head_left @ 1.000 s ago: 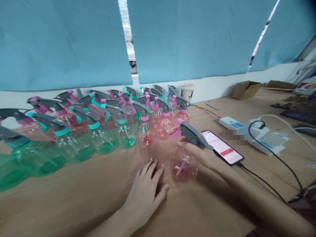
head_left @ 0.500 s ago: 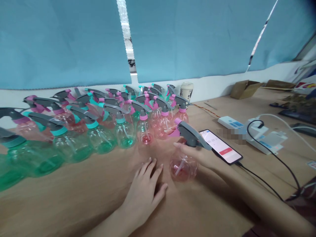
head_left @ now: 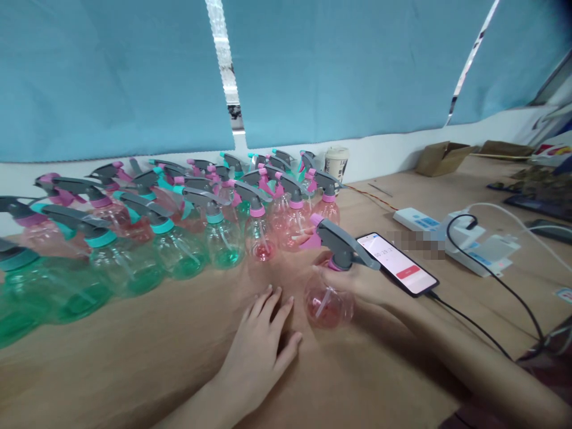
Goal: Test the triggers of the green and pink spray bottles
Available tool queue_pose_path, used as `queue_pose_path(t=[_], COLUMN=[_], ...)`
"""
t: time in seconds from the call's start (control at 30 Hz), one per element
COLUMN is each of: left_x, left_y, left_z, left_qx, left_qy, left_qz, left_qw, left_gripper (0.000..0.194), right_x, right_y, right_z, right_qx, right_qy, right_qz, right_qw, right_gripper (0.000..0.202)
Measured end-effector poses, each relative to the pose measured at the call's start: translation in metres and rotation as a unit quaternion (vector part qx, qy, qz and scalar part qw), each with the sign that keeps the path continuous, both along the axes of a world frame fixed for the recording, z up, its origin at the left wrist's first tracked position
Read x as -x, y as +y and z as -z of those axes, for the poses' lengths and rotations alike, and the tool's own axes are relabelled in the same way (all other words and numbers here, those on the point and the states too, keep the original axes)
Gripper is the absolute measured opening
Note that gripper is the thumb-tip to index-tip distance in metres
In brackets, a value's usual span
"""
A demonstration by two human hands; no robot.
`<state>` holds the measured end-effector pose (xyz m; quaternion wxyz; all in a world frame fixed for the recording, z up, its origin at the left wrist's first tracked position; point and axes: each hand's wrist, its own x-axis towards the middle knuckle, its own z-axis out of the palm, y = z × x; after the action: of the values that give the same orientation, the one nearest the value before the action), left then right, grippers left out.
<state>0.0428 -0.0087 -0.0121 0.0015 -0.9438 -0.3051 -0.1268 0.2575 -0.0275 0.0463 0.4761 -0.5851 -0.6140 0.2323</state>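
A pink-tinted spray bottle (head_left: 328, 302) with a grey-and-pink trigger head stands upright in front of me, a little reddish liquid and a white tube inside. My right hand (head_left: 361, 283) is closed round its neck below the trigger head; the bottle hides some of the fingers. Flat on the brown surface to its left lies my left hand (head_left: 259, 351), palm down, fingers slightly spread, holding nothing. Just beyond the left hand is another pink spray bottle (head_left: 260, 238). A green spray bottle (head_left: 224, 244) is beside that one.
Several more green and pink spray bottles (head_left: 129, 262) crowd the left and back. A paper cup (head_left: 336, 164) is by the wall. To the right lie a lit phone (head_left: 397, 265) on a cable, a white power strip (head_left: 465, 241) with plugs and an open cardboard box (head_left: 442, 158).
The pink collar under the held bottle's trigger head now shows, where my right thumb was across it. My right hand has shifted slightly; the left has stayed flat.
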Motion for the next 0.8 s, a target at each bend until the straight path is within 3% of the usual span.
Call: queue_pose_path(t=[0.33, 0.57, 0.8], left_x=[0.0, -0.001, 0.0], left_y=[-0.001, -0.001, 0.0], left_z=[0.0, -0.002, 0.0], left_qx=[0.004, 0.011, 0.011], left_qy=[0.001, -0.004, -0.004], left_qz=[0.001, 0.002, 0.0], left_qw=[1.0, 1.0, 1.0], left_gripper=[0.044, 0.045, 0.044], right_x=[0.0, -0.001, 0.003], right_y=[0.001, -0.002, -0.007], right_z=[0.001, 0.0, -0.011], right_qx=[0.026, 0.054, 0.037], right_qy=[-0.006, -0.024, 0.001], right_qz=[-0.011, 0.025, 0.01], right_qw=[1.0, 0.998, 0.999], right_gripper=[0.011, 0.012, 0.013])
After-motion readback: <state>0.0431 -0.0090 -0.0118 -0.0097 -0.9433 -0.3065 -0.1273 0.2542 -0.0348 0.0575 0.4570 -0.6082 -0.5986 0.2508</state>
